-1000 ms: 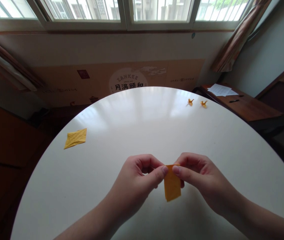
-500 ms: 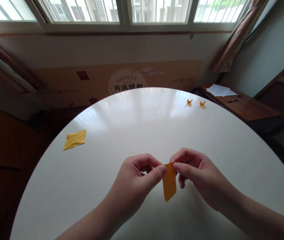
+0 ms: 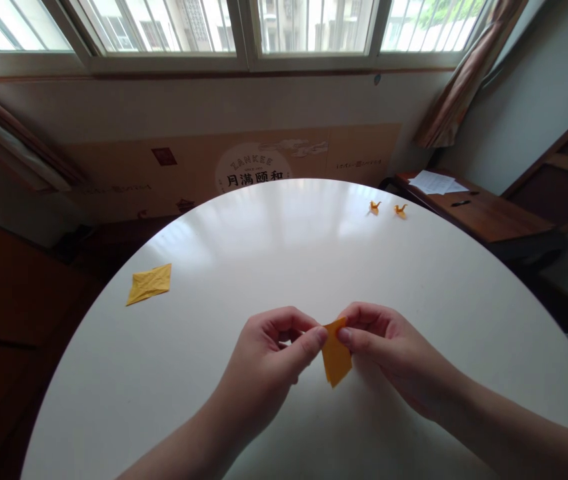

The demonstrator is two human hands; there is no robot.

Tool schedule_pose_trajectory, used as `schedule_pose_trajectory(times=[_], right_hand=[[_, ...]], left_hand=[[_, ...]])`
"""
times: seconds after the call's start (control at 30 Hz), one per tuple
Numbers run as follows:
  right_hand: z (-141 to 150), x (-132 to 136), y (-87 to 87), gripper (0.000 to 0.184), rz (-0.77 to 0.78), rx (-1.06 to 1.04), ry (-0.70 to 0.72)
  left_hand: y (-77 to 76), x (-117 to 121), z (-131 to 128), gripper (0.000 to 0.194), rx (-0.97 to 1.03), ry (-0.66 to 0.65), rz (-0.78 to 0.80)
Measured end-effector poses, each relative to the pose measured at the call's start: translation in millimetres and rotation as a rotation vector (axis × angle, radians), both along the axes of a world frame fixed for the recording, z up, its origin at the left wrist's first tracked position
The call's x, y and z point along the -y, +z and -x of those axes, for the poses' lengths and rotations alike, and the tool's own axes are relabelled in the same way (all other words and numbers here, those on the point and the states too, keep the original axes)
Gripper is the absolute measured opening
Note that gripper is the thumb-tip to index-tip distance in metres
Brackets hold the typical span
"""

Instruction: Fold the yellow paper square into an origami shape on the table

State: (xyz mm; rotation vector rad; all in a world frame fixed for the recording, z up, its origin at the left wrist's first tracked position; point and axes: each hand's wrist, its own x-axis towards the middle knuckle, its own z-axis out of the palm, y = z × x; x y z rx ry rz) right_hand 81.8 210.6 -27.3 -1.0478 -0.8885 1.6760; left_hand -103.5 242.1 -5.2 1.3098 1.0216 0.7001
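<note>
A small folded piece of orange-yellow paper (image 3: 337,360) hangs between my two hands, above the near part of the white table. My left hand (image 3: 277,350) pinches its upper left edge between thumb and index finger. Opposite, my right hand (image 3: 387,343) grips the upper right edge, thumb in front and the other fingers curled behind, partly hidden. The paper's lower end comes to a slanted point, and more than one layer shows along the bottom.
A creased yellow paper sheet (image 3: 149,285) lies at the left of the round white table (image 3: 244,267). Two small folded orange paper birds (image 3: 375,207) stand near the far right edge. Beyond it is a wooden side table (image 3: 494,217) with white papers (image 3: 434,182) on it.
The folded paper has tilted and its lower tip has come up a little. My right thumb has shifted slightly left and down on it. The view has moved slightly.
</note>
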Motion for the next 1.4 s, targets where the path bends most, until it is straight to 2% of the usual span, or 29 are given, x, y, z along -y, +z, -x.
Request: schedule_pose_trajectory(times=[0.23, 0.47, 0.7, 0.9, 1.4], right_hand=[[-2, 1, -3.1, 0.023, -0.007, -0.013, -0.059], [-2, 1, -3.0, 0.024, -0.071, 0.146, 0.008], [0, 5, 4.3, 0.021, -0.103, 0.325, 0.128], [-2, 4, 5.8, 0.021, -0.113, 0.369, 0.164], [-14, -5, 3.7, 0.018, -0.173, 0.363, 0.106]], left_hand=[[-1.5, -1, 0, 0.025, -0.095, -0.025, -0.025], [-4.1, -4, -2, 0.028, -0.065, -0.167, 0.103], [-3.0, -3, -2, 0.016, -0.112, -0.176, -0.033], [-0.8, -1, -3, 0.016, -0.117, -0.132, -0.063], [0.9, -10, 4, 0.02, 0.053, 0.118, 0.088]])
